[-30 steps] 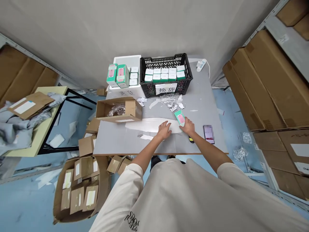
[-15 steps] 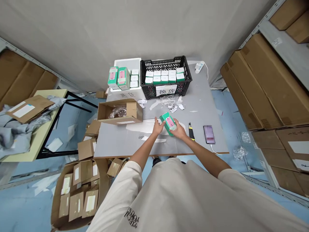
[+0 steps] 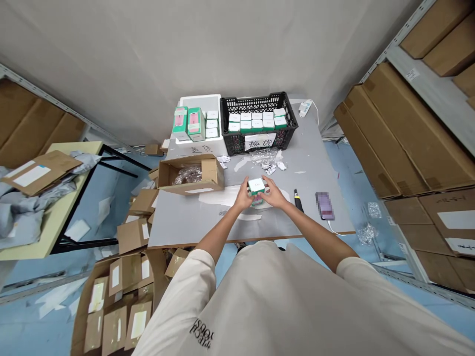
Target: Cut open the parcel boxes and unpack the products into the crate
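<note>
Between my two hands stands a small green and white box (image 3: 256, 186), upright, its white end facing up and a pink patch on the side toward me. My left hand (image 3: 244, 196) grips its left side, and my right hand (image 3: 273, 193) grips its right side. Behind it, a black plastic crate (image 3: 256, 141) holds rows of similar boxes with white tops. Two larger green boxes with pink fronts (image 3: 194, 123) and several small ones stand in a white foam box (image 3: 208, 147) at the crate's left.
An open cardboard box (image 3: 191, 189) with clear plastic wrap sits left on the grey table (image 3: 178, 222). A utility knife (image 3: 298, 201) and a phone (image 3: 325, 205) on a white cable lie right. Crumpled paper (image 3: 270, 169) lies before the crate. Cartons (image 3: 378, 128) line the right shelf.
The small box has gone from lying tilted with its pink face up to standing upright with its white end on top. Both hands have shifted to its two sides. The view has shifted slightly.
</note>
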A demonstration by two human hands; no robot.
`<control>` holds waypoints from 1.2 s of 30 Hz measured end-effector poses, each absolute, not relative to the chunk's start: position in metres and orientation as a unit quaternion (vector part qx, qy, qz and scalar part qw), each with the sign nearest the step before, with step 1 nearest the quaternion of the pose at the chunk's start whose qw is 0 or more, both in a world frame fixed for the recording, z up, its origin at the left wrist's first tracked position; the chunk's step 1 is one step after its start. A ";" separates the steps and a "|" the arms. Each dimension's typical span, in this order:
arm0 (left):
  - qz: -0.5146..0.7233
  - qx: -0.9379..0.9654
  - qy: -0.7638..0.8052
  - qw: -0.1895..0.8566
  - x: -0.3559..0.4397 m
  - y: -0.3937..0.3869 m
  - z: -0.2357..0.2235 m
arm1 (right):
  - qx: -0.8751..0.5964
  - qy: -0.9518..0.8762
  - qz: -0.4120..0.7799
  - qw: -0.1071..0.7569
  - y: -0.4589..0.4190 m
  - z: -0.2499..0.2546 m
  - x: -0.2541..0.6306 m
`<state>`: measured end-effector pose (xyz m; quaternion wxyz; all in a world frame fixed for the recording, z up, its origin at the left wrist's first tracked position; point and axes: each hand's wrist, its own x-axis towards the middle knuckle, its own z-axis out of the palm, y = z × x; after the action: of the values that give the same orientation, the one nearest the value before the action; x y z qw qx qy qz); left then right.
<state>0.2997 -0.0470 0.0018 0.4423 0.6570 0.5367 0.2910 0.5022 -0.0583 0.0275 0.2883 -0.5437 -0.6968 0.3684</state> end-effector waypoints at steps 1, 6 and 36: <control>0.296 0.659 0.526 0.448 0.297 -0.048 -0.001 | -0.533 -0.712 0.358 0.284 -0.057 0.030 0.502; 0.261 0.676 0.526 0.446 0.283 -0.058 -0.010 | -0.480 -0.787 0.312 0.229 -0.060 0.031 0.502; 0.234 0.699 0.518 0.434 0.263 -0.065 0.003 | -0.413 -0.898 0.150 0.021 -0.044 0.067 0.494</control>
<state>0.2627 -0.0654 0.0028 0.4342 0.6990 0.5178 0.2339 0.4938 -0.0438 0.0675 0.0212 -0.4127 -0.8982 0.1499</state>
